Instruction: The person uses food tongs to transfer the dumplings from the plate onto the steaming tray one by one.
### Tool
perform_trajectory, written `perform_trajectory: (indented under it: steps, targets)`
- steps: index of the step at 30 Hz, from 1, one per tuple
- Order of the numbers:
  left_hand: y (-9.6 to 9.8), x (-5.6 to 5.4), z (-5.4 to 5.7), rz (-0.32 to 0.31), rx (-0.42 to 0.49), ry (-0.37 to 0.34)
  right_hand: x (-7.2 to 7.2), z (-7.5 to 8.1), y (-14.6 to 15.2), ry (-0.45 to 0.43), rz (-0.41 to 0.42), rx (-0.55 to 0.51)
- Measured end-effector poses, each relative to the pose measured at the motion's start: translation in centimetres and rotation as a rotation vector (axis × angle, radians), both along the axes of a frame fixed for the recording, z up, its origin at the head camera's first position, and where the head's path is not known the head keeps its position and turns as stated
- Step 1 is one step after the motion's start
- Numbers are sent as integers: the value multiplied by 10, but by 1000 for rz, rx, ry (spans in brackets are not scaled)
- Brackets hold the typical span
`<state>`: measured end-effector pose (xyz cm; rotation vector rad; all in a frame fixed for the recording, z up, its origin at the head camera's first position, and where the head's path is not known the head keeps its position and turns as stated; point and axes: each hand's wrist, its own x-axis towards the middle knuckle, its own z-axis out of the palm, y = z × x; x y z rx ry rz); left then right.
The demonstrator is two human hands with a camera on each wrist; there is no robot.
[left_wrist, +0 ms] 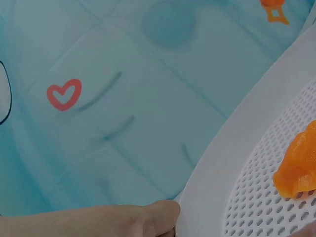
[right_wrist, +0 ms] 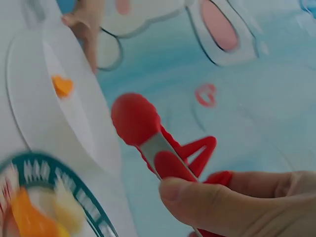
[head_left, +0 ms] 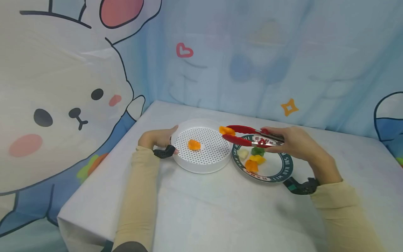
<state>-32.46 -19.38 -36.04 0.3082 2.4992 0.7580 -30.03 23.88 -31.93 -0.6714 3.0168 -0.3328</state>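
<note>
My left hand (head_left: 158, 138) grips the side of a round white steamer tray (head_left: 203, 167) with a perforated bottom. One orange piece (head_left: 194, 145) lies near the tray's middle and shows large in the left wrist view. In my right hand (head_left: 292, 141) is a pair of red-tipped metal tongs (head_left: 238, 140). Their tips pinch another orange piece (head_left: 226, 131) over the tray's right rim in the head view. The right wrist view shows a rounded red tong tip (right_wrist: 136, 118), but that pinched piece is hidden there.
A plate (head_left: 287, 168) with a dark lettered rim stands right of the tray. On it lie a green piece (head_left: 258, 151), a yellow piece (head_left: 258, 159), an orange piece (head_left: 251, 166) and a pale piece (head_left: 242, 153). A white cloth (head_left: 220, 210) covers the table; a printed curtain (head_left: 220, 77) hangs behind.
</note>
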Motion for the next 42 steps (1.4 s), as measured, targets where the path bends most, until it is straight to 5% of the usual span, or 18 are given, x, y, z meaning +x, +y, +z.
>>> perform_trajectory:
  steps: [6, 14, 32, 42]
  targets:
    - [0, -1, -3, -15, 44, -5, -4, 2, -65, 22, 34, 101]
    - [2, 1, -1, -21, 33, 3, -13, -13, -96, -24, -10, 171]
    - [4, 3, -3, 26, -14, -16, -13, -17, -101, -45, -11, 140]
    - [2, 3, -1, 31, -43, 0, 3, -2, -58, 33, -53, -2]
